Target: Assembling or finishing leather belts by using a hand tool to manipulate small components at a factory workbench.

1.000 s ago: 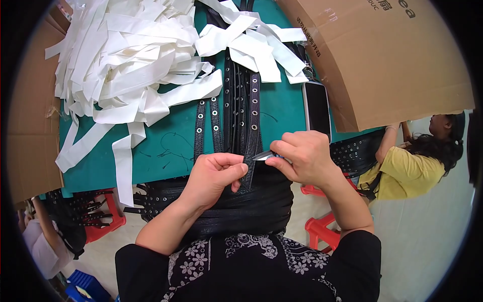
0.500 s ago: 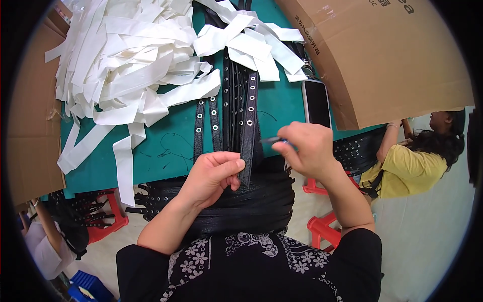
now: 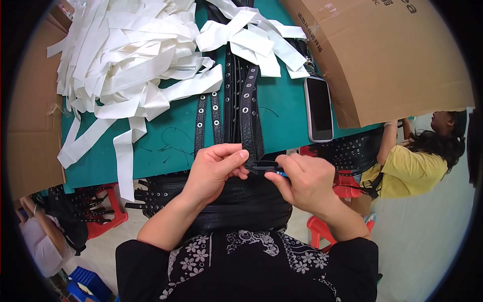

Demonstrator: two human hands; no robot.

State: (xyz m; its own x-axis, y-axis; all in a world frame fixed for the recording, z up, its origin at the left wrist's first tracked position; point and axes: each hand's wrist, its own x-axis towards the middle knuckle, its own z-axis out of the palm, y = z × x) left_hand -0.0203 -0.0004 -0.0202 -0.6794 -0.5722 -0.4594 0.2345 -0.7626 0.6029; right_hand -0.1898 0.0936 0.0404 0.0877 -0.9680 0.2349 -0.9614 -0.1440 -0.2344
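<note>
near the middle of the frame the left hand (image 3: pixel 217 168) is closed in a pinch, thumb and forefinger gripping the near end of a black studded belt (image 3: pixel 248 118) at the edge of the green table (image 3: pixel 287 113). the right hand (image 3: pixel 302 182) sits just beside it, to the right, fingers curled shut around a small tool with a blue tip (image 3: pixel 278 172), whose tip touches the belt end; what kind of tool it is cannot be told. the belt runs from the hands up toward the top centre of the frame, lying among several other black eyelet belts (image 3: pixel 214 118) side by side on the table. more black belts are heaped in the person's lap (image 3: pixel 236 201), below the hands.

in the upper left a big loose pile of white strips (image 3: pixel 131 55) covers the table, with some ends hanging over its near edge. a smaller bunch of white strips (image 3: pixel 251 35) lies at top centre over the belts.

a dark phone (image 3: pixel 319 108) lies face up right of the belts, touching the corner of a large cardboard box (image 3: pixel 387 55) that fills the upper right; its inside is not visible. another cardboard sheet (image 3: pixel 30 110) stands at the left edge.

at the right edge a person in a yellow shirt (image 3: pixel 407 171) holds a studded belt (image 3: pixel 352 151). at lower left another person (image 3: pixel 40 236) sits by a red stool (image 3: pixel 108 216) with black belts on it.
</note>
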